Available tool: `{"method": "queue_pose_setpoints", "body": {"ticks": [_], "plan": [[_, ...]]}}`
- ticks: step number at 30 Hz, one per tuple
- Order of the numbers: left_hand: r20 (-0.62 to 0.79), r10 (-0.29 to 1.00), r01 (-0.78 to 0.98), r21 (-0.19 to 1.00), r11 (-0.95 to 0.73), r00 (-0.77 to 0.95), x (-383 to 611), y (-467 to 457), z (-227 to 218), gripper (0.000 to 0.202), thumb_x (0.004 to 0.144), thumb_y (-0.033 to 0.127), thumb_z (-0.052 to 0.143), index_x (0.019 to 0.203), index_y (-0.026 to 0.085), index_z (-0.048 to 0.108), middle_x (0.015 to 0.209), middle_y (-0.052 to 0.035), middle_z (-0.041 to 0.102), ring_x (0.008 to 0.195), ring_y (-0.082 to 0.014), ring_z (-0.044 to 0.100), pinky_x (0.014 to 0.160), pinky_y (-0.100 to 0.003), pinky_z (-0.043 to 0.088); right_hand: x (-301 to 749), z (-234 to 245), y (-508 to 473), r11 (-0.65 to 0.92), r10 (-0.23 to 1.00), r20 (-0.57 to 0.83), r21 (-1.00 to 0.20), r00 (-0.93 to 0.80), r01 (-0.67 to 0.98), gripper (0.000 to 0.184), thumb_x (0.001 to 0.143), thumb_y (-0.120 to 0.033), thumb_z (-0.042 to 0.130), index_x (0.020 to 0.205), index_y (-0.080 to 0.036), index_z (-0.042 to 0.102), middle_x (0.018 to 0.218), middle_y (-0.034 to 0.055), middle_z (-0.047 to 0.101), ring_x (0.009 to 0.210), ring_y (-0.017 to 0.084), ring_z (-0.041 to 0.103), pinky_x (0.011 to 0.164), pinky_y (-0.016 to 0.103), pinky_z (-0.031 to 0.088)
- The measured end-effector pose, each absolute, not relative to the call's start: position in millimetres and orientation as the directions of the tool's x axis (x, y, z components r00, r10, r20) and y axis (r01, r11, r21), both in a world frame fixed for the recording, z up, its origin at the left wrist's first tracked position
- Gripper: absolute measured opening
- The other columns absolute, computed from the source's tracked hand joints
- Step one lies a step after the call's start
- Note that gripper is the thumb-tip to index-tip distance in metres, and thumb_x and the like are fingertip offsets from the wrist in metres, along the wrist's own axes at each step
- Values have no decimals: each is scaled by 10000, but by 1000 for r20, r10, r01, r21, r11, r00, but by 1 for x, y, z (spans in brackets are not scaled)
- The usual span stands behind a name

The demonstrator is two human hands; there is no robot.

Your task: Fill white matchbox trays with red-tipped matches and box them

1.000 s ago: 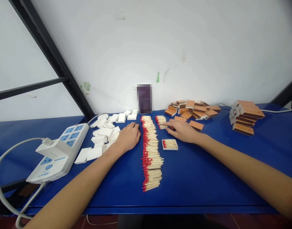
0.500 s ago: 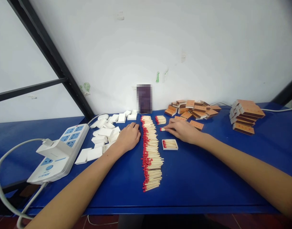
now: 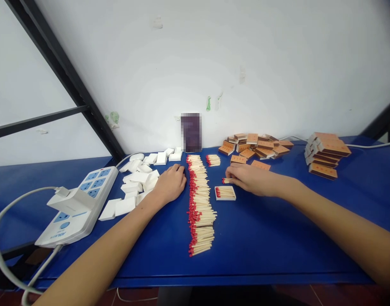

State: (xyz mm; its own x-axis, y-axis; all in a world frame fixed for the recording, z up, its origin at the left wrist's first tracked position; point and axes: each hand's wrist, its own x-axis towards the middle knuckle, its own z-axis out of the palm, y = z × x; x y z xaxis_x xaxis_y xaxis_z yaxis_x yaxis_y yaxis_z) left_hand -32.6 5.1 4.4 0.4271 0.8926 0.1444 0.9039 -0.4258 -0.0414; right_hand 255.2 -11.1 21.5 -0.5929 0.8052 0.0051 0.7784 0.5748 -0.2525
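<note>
My right hand (image 3: 246,177) pinches a small bunch of red-tipped matches (image 3: 227,180) just above the blue table, with the heads pointing left. Nearer to me than that hand lies a white matchbox tray (image 3: 226,199) with matches in it. A small group of matches (image 3: 213,160) rests behind. My left hand (image 3: 171,182) lies loosely on the table, fingers bent downward and partly hidden, with no object visible in it. It is just left of a long row of matches (image 3: 201,204) and touches none of them visibly.
White empty trays (image 3: 131,187) are heaped at the left, beside a power strip (image 3: 83,204) with a plugged-in adapter. Orange matchbox sleeves (image 3: 258,146) lie in a pile at the back, with a stack of matchboxes (image 3: 329,153) further right. A blurred dark panel (image 3: 191,132) leans against the wall.
My right hand has moved right and slightly towards me, carrying the pinched matches away from the row. My left hand has stayed in place. The view has shifted slightly.
</note>
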Motion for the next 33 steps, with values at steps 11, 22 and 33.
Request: {"method": "queue_pose_setpoints", "body": {"ticks": [11,22,33], "plan": [[147,887,899,-53,-435,437,-33,5,4,315,1006,194,337,1201,105,568,1230,-160,601,1155,-269,606,995,-401,503,262,35,-16,497,836,-86,-302,-542,814,215,970,-354,426,953,-200,575,1037,103,647,882,229,615,742,318,455],[131,892,901,-62,-428,433,-32,4,5,314,1002,196,336,1195,107,568,1236,-157,598,1168,-265,598,1006,-391,488,266,32,-6,531,834,-34,-228,-551,816,229,931,-285,555,1044,-211,741,998,82,744,894,239,663,740,320,467],[133,895,904,-50,-424,427,-32,4,6,305,1000,201,334,1186,124,563,1209,-149,607,1170,-260,590,1003,-377,477,263,36,-10,557,815,-27,-238,-578,796,190,916,-252,571,928,-181,747,931,90,739,822,223,666,723,324,488]]}}
